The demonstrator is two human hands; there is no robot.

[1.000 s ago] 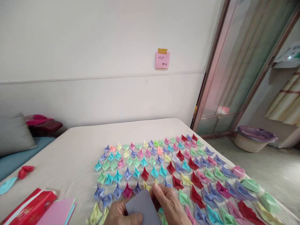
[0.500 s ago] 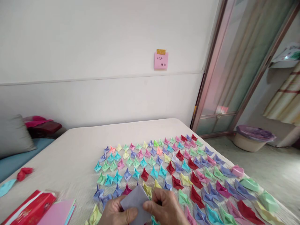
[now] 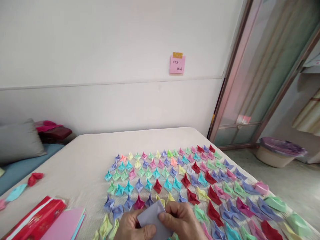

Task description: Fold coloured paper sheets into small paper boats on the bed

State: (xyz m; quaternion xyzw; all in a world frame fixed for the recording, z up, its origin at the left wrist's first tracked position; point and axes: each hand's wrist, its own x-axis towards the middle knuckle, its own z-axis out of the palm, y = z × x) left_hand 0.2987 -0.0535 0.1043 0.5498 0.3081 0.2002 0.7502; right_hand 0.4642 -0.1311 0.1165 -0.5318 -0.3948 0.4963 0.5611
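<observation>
A lavender sheet of folded paper (image 3: 152, 218) is held between both hands at the bottom middle. My left hand (image 3: 133, 226) pinches its left side, thumb lying on top. On the right edge, my right hand (image 3: 183, 220) grips the paper between thumb and curled fingers. The lower part of the sheet runs out of view. Behind and around the hands stand rows of folded paper boats (image 3: 157, 185) in red, blue, green, yellow, pink and lavender. Yellow boats (image 3: 105, 226) sit just left of my left hand, and a green boat (image 3: 200, 214) is beside my right hand.
At left lie a stack of coloured paper (image 3: 63, 225), a red packet (image 3: 37, 218) and a red paper piece (image 3: 34, 179) on the pale bed cover (image 3: 82, 160). A grey cushion (image 3: 20, 141) rests farther left. On the floor at right stands a lined bin (image 3: 277, 155).
The view has shifted slightly left, so the scene appears farther right. Both hands still hold the lavender paper, which now sits a little lower in view.
</observation>
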